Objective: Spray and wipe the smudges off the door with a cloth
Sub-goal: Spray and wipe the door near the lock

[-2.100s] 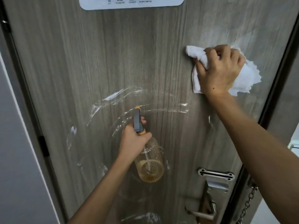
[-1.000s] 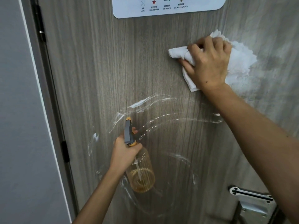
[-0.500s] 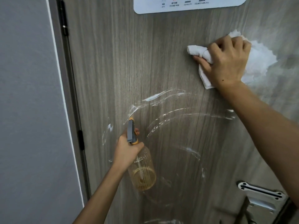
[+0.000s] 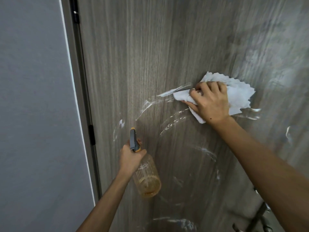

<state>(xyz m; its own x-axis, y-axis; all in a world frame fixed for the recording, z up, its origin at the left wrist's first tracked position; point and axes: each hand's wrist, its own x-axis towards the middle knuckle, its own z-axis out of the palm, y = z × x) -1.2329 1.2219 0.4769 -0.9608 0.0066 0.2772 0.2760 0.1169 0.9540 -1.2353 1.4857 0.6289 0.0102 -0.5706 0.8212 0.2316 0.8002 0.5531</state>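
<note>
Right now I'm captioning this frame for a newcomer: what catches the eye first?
The white cloth, bunched under the right hand against the wood-grain door at mid-right. White smudges arc below and left of it. Lower down, the left hand grips an amber spray bottle.

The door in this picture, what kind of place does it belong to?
Probably a room entrance indoors, though it is hard to say more: a wood-grain door with hinges beside a plain grey wall.
</note>
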